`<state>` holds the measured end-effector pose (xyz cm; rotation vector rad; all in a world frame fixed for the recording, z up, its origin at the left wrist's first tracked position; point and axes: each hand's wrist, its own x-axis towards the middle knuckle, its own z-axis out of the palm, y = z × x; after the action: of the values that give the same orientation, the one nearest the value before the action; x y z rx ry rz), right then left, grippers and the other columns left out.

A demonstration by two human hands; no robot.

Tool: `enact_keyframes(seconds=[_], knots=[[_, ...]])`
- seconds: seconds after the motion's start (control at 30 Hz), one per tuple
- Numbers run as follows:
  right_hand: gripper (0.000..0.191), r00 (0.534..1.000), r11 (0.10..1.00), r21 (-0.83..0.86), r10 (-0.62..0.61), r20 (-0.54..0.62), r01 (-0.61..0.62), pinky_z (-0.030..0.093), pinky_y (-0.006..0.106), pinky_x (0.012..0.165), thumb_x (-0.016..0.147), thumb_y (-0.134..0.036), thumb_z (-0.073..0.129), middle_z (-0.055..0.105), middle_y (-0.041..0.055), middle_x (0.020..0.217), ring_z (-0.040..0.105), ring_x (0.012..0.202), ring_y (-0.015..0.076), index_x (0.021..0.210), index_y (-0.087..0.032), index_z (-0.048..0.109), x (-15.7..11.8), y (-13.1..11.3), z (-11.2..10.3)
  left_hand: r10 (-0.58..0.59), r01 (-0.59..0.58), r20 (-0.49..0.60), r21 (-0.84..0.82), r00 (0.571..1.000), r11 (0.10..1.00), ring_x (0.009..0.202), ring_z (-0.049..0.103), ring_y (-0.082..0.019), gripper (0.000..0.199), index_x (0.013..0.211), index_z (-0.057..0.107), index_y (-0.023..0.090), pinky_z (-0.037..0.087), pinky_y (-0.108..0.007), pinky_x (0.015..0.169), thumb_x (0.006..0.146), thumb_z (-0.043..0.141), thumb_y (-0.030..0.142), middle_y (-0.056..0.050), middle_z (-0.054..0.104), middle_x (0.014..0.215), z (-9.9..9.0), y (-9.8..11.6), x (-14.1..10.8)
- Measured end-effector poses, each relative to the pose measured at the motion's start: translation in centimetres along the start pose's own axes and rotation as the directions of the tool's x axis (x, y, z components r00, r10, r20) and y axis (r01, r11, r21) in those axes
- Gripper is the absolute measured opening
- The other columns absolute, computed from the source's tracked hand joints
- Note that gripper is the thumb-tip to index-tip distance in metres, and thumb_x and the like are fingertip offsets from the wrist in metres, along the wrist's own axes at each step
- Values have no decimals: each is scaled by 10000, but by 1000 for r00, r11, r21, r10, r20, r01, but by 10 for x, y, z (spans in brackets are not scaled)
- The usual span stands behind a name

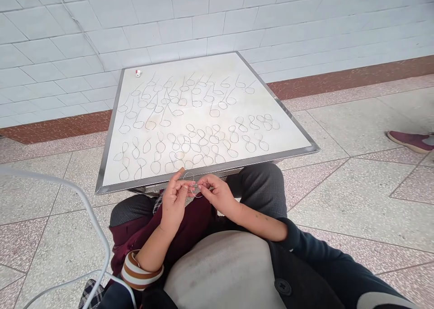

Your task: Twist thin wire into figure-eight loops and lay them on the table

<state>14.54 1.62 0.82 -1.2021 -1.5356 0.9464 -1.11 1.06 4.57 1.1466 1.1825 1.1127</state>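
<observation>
Just past the table's front edge, above my lap, both my hands work on a thin wire bent into loops [191,192], apparently a figure eight. My left hand [173,201] pinches it between thumb and fingers, with the index finger raised. My right hand [217,194] closes thumb and fingertips on the wire's other side. On the white table [264,159] with a metal rim lie many similar wires. Those at the back are single loops with straight tails [214,112]; those nearer me are figure eights [155,167].
A small white and red object [138,73] lies at the table's far left corner. Behind stands a white tiled wall [183,6]. A pale curved tube or frame [88,205] rises at lower left. Another person's shoe [408,140] rests on the floor at right.
</observation>
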Motion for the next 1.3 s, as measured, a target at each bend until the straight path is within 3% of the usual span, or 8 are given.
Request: enact_keyframes(seconds=[0.53,0.63,0.8,0.87,0.97,1.07,1.17,1.3], knots=[[103,996,994,-64,-83,42,86,444,271,637,890,-206,545,557,6,726,526,690,149,831,-221,628,0,-6,-3,-51,49,-47,-46,998,998,695,618,-130,561,1300,526,210,552,-271,647,775,696,308,-15,692,838,1,-3,3],[124,989,984,-117,-131,65,138,476,294,675,923,-247,523,578,30,803,549,745,164,965,-230,639,-2,-5,-5,-69,63,-92,-64,993,996,653,602,-120,558,1277,532,194,545,-257,613,755,707,286,6,659,775,1,-4,4],[446,901,854,-298,-373,222,427,480,433,862,826,-440,670,613,114,1093,553,977,252,1213,-232,591,-1,-4,-9,-123,101,-146,-150,982,984,610,592,-104,551,1248,535,181,520,-246,621,727,705,233,32,634,731,2,-4,5],[430,851,799,-312,-428,305,514,471,443,879,860,-405,638,632,112,1088,562,974,248,1248,-229,577,1,-3,-10,-141,113,-141,-193,980,975,645,608,-109,539,1237,542,182,527,-265,677,724,701,221,34,634,729,2,-4,5],[365,824,765,-325,-453,340,555,473,437,882,922,-318,563,649,106,1104,575,978,235,1277,-234,565,3,-4,-11,-169,132,-134,-246,976,960,740,634,-128,510,1214,555,184,527,-280,735,729,705,233,23,645,746,2,-4,5],[336,840,778,-328,-449,305,535,485,430,877,937,-272,537,669,87,1102,583,975,230,1268,-251,586,3,-5,-12,-174,137,-106,-288,979,948,770,639,-143,502,1215,559,193,540,-290,720,744,708,283,19,638,753,2,-3,5],[298,903,870,-253,-384,192,424,502,437,877,942,-261,517,685,67,1075,595,962,226,1217,-274,630,2,-5,-12,-154,128,-68,-292,986,948,789,643,-152,515,1252,543,203,553,-306,716,775,694,327,5,643,800,3,-3,3],[291,1000,991,133,21,-8,-19,575,334,628,944,-381,479,671,73,1025,637,874,204,1137,-269,666,3,-7,-6,-105,96,-33,-197,994,976,839,637,-164,580,1321,480,223,550,-305,716,791,693,321,-46,676,956,2,-3,1]])
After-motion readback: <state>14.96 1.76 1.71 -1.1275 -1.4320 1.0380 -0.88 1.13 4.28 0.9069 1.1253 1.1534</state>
